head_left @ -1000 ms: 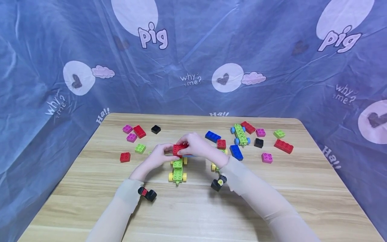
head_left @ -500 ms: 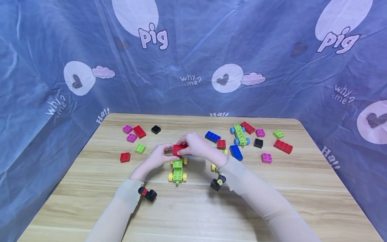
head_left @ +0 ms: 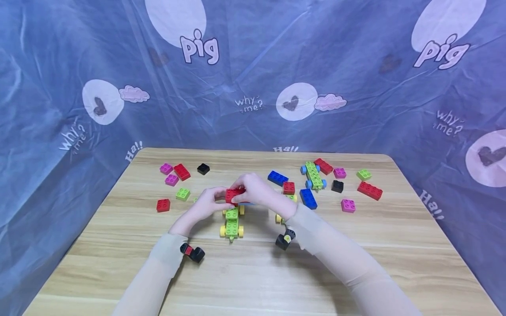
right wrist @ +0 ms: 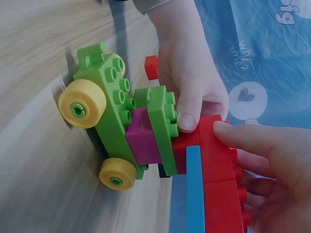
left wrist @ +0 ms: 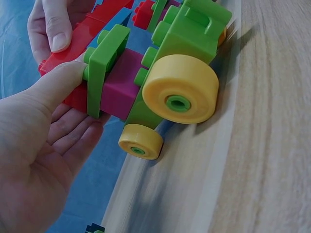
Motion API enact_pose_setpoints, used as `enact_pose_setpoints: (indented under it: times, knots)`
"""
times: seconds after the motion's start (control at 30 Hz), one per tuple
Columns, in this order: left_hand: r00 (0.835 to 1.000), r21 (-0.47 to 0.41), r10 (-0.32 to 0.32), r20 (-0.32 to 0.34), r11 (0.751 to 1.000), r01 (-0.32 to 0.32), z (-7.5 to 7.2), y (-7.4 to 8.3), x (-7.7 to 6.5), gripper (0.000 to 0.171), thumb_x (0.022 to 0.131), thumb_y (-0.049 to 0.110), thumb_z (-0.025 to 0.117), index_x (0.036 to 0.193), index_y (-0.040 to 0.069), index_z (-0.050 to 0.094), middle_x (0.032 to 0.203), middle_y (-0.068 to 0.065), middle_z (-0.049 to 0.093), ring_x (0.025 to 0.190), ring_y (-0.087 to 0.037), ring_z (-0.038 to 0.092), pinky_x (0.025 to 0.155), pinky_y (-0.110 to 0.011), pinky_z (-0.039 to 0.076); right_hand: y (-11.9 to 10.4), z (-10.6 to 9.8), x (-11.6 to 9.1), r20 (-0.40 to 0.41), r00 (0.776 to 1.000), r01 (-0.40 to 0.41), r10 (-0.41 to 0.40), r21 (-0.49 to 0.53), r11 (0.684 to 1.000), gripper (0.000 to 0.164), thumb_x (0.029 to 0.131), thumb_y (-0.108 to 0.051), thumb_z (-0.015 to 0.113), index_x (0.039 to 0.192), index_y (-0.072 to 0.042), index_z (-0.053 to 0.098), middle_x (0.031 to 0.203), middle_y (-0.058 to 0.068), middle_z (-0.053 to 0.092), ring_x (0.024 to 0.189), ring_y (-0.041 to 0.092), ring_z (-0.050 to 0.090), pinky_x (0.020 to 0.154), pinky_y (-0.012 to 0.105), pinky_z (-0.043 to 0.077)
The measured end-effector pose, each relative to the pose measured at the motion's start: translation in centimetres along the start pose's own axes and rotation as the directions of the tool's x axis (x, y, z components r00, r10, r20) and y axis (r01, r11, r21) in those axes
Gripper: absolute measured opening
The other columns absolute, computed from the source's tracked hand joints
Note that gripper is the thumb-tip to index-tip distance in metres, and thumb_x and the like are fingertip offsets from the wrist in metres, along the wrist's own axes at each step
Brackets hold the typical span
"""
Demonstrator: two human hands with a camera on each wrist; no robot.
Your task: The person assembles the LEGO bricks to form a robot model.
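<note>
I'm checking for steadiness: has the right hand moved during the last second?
No, not visibly: in the head view, the right hand keeps its place against the farther blue brick.

Beyond the pale wood-grain table [head_left: 245,272], I see a wrinkled, printed blue cloth [head_left: 245,66]. On the table's far side, a small black plastic brick [head_left: 203,169] lies left, a lime-green, blue-wheeled plastic base [head_left: 314,176] right.

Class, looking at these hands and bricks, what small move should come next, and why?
Probably press the upper red bricks down with the right hand while the left hand steadies the lower red brick. A seam shows between them, both hands grip there, and full seating cannot be confirmed, so a firm push seems sensible.
</note>
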State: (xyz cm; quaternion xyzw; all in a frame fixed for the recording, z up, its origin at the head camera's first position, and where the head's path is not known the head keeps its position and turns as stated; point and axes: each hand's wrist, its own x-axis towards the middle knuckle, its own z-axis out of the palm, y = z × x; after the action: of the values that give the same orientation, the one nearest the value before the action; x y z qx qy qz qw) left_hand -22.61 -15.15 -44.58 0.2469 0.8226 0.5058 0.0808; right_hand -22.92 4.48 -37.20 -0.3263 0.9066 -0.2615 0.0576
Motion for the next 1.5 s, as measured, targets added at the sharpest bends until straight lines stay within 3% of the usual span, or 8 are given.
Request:
enact_pose_setpoints:
  times: [0.37,0.63,1.5]
  knots:
    - [1.000,0.007,0.001,0.003,1.000,-0.001,-0.01,-0.09,0.15,0.040,0.082,0.017,0.076,0.117,0.003,0.064,0.116,-0.011,0.069,0.113,-0.028,0.062,0.102,-0.044,0.045,0.16,-0.05,-0.07,-0.003,1.000,0.023,-0.023,-0.007,1.000,0.028,0.080,-0.018,0.079,0.104,-0.004,0.075,0.097,0.008,0.071,0.085,0.016,0.064,0.073,0.022,0.053]
    - [1.000,0.003,0.022,0.003,1.000,-0.022,-0.01,-0.01,0.11,0.039,0.083,0.016,0.075,0.117,0.003,0.064,0.116,-0.012,0.069,0.113,-0.028,0.063,0.102,-0.045,0.045,0.26,0.09,-0.03,-0.005,1.000,-0.002,0.002,0.005,1.000,0.029,0.080,-0.019,0.079,0.106,-0.005,0.074,0.101,0.009,0.072,0.089,0.018,0.066,0.075,0.024,0.054]
    - [0.999,0.002,0.028,0.017,1.000,-0.028,-0.20,-0.19,-0.02,0.041,0.084,0.017,0.075,0.121,0.003,0.063,0.116,-0.012,0.068,0.110,-0.026,0.064,0.098,-0.041,0.049,0.71,0.25,-0.13,0.004,1.000,0.014,-0.015,0.041,0.999,0.029,0.082,-0.019,0.077,0.107,-0.006,0.072,0.096,0.005,0.072,0.080,0.011,0.063,0.071,0.020,0.053]
